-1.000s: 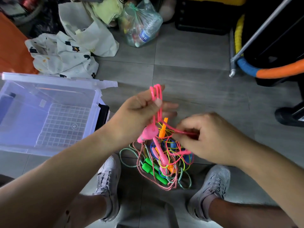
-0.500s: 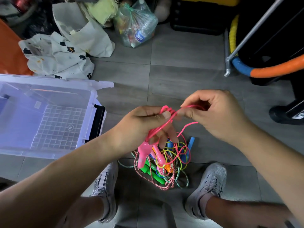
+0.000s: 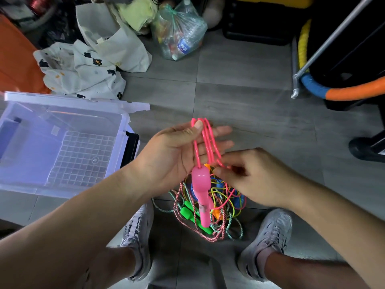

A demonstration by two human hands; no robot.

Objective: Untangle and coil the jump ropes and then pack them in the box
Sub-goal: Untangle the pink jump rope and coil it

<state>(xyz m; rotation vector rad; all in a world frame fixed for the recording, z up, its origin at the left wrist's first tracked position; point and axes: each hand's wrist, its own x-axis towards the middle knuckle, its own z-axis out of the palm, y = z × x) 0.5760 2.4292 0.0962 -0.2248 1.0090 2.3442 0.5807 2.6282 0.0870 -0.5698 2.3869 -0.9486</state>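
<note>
Left hand (image 3: 179, 151) is thumb-pinning smooth, looped pink jump rope (image 3: 207, 140) on spread fingers (image 3: 220, 130); right hand (image 3: 260, 178), at 3 o'clock, is pinching its cord.

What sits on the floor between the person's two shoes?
In the head view, the tangled pile of jump ropes lies between the left shoe and right shoe.

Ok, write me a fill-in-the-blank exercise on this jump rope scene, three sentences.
1. The rope held in loops by the left hand is ____ in colour.
2. The clear box stands on the person's ____ side.
3. The tangled pile lies on the floor between two grey ____.
Missing words: pink; left; shoes.
</note>
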